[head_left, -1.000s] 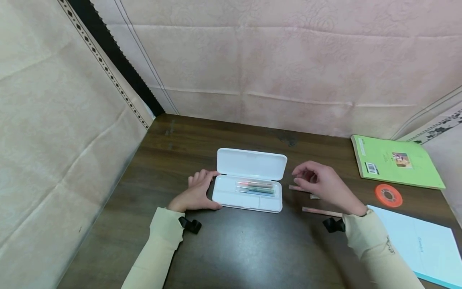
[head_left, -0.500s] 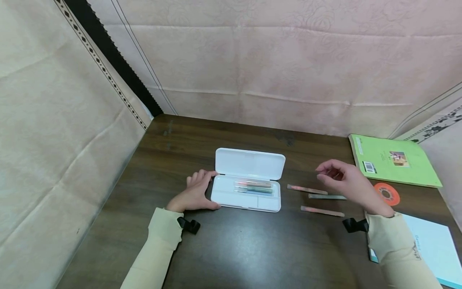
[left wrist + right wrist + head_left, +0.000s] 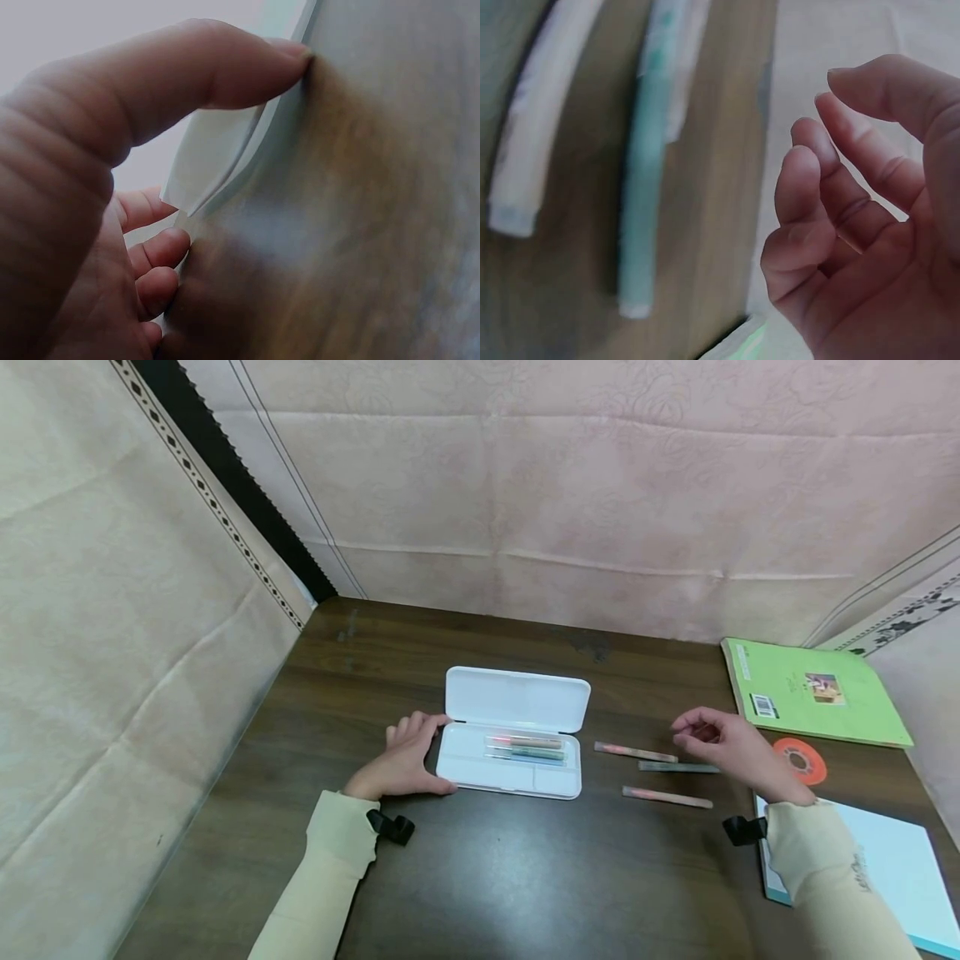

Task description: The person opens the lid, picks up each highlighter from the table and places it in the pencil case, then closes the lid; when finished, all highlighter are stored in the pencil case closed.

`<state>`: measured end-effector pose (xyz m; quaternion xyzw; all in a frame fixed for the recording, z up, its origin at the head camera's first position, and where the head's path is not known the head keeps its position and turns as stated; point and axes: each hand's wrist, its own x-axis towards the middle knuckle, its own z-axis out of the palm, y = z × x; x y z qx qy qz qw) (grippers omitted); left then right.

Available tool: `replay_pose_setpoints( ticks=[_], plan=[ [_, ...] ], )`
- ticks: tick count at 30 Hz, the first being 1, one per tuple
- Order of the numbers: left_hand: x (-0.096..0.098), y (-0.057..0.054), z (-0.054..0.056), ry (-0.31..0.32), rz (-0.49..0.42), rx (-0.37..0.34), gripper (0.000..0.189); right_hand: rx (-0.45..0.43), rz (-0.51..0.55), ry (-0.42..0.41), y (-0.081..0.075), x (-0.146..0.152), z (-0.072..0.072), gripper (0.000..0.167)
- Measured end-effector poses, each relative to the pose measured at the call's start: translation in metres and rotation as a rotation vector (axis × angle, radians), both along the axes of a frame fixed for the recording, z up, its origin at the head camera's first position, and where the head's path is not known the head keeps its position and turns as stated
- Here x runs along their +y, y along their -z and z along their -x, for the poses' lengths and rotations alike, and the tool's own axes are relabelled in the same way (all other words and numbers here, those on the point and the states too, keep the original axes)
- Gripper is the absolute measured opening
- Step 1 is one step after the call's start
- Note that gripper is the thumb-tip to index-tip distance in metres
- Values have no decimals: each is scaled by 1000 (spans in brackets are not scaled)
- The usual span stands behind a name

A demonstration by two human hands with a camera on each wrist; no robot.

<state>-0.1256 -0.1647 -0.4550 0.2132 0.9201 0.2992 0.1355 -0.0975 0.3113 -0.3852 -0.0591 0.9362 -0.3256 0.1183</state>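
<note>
An opened white pencil case [image 3: 465, 764] lies on the table with its lid [image 3: 517, 697] tipped back; several pens [image 3: 527, 748] rest inside. My left hand [image 3: 405, 764] holds the case at its left end, thumb at the front corner and index finger near the hinge. In the left wrist view the thumb [image 3: 225, 71] crosses the case's edge. My right hand [image 3: 723, 747] hovers over the right side with fingers loosely curled and nothing between them. Under and beside it lie a green pen [image 3: 641, 202], a pink pen [image 3: 667, 797] and a pink-orange pen [image 3: 635, 751].
Behind the right hand sits an orange tape roll [image 3: 801, 761]. A green book [image 3: 817, 693] lies at the back right, and a light blue book [image 3: 885, 860] at the front right, partly under the right sleeve. Cloth hangs behind and left of the table [image 3: 510, 877].
My right hand has drawn away from beside the pencil case to the right, uncovering the pens on the table, then sunk slightly. The left hand stays on the case.
</note>
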Motion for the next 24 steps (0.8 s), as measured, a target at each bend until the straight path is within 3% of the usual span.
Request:
replay_pose_setpoints(
  ticks=[10,24],
  plan=[
    [0,2,1,-3,14,0,99,8,-134,-74,25,2,13,12],
    [1,0,1,-2,15,-12,100,-42,-172,-85,27,-3,17,10]
  ],
)
